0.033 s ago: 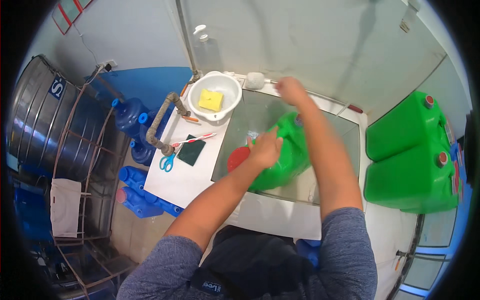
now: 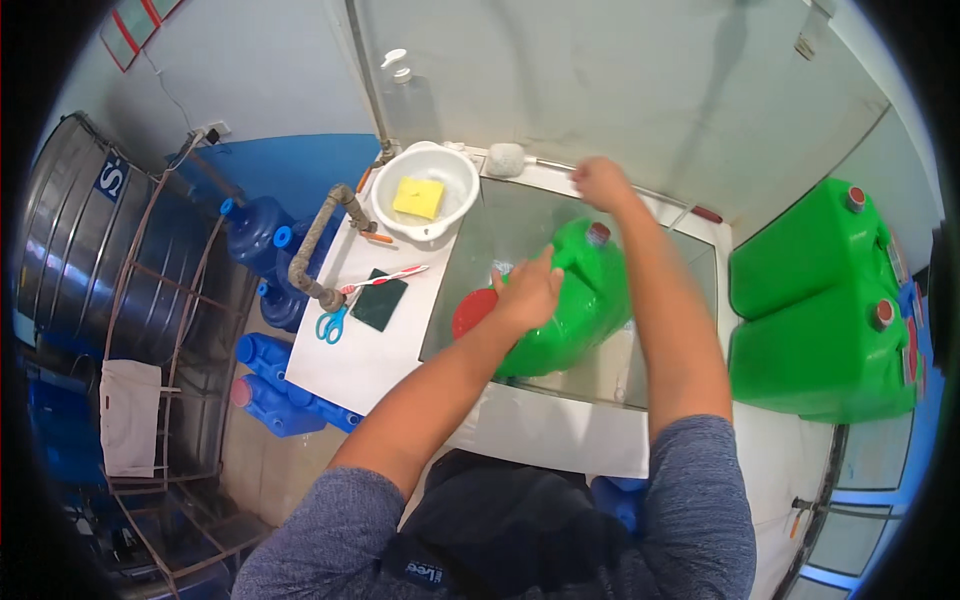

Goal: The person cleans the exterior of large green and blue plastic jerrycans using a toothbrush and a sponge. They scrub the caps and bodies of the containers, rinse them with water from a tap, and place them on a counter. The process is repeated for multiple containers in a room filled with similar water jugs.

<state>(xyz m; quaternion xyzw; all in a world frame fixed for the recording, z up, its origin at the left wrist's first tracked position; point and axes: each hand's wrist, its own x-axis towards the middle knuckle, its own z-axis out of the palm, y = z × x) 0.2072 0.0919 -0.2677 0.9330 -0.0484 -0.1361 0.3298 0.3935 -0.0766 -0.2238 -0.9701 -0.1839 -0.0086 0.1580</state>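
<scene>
A green plastic jug (image 2: 590,300) with a reddish cap (image 2: 598,233) leans at a tilt in the glass-walled sink (image 2: 680,262). My left hand (image 2: 530,295) rests against its upper left side, by the handle, with thumb and fingers spread. Beyond the cap, near the sink's back edge, my right hand (image 2: 603,185) is closed in the air, slightly blurred. What it holds, if anything, is hidden. A round red object (image 2: 474,314) sits in the sink beside my left wrist, partly covered by it.
Left of the sink are a white basin (image 2: 462,170) with a yellow sponge (image 2: 418,198), a pipe faucet (image 2: 318,245), a dark green scouring pad (image 2: 379,302), a toothbrush (image 2: 392,277) and blue scissors (image 2: 331,325). A long-handled brush (image 2: 507,160) lies behind. Green jugs (image 2: 800,350) stand right.
My right hand has moved a little to the right and down. The jug's cap, mostly covered by the right arm before, now shows, and the jug looks less blurred.
</scene>
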